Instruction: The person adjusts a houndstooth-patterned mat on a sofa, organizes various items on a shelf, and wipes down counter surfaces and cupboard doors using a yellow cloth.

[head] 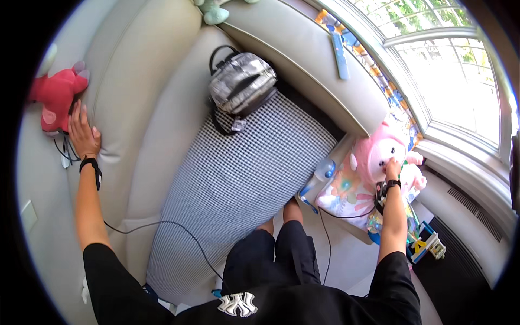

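My left hand (84,131) rests with its fingers spread on the top of the pale sofa back (118,77). Its fingertips lie beside a red plush toy (61,95); whether they touch it I cannot tell. Dark cables hang below that toy. On the right, my right hand (392,169) has its fingers closed at the face of a pink plush toy (375,152). The toy sits on a flowered cushion or cloth (345,191), with a second pink plush piece (413,178) behind my wrist. My forearm hides part of the things underneath.
A grey patterned backpack (243,79) lies on the sofa's houndstooth seat cover (243,170). A clear bottle (324,170) stands near the cushion. A blue strip (340,55) is on the backrest below the window (455,81). A thin cable (170,222) crosses the seat near my legs.
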### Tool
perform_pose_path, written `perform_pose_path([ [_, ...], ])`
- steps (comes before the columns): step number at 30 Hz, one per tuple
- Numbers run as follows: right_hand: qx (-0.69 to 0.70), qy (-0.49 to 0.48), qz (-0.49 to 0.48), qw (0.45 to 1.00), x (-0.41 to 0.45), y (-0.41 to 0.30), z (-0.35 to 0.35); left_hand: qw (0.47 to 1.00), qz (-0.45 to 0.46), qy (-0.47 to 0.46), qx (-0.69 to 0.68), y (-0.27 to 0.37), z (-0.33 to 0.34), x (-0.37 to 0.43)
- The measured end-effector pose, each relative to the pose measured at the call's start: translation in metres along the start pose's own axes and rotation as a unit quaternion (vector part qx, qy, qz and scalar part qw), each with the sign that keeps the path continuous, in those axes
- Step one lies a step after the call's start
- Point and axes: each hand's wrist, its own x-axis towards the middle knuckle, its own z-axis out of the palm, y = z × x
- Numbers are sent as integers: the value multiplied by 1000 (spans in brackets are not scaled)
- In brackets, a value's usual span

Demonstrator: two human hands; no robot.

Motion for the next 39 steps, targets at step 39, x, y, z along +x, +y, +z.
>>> perform_pose_path([
  [39,489,-578,4,653,-330,-210,2,829,-215,-427,-290,372,-78,-27],
])
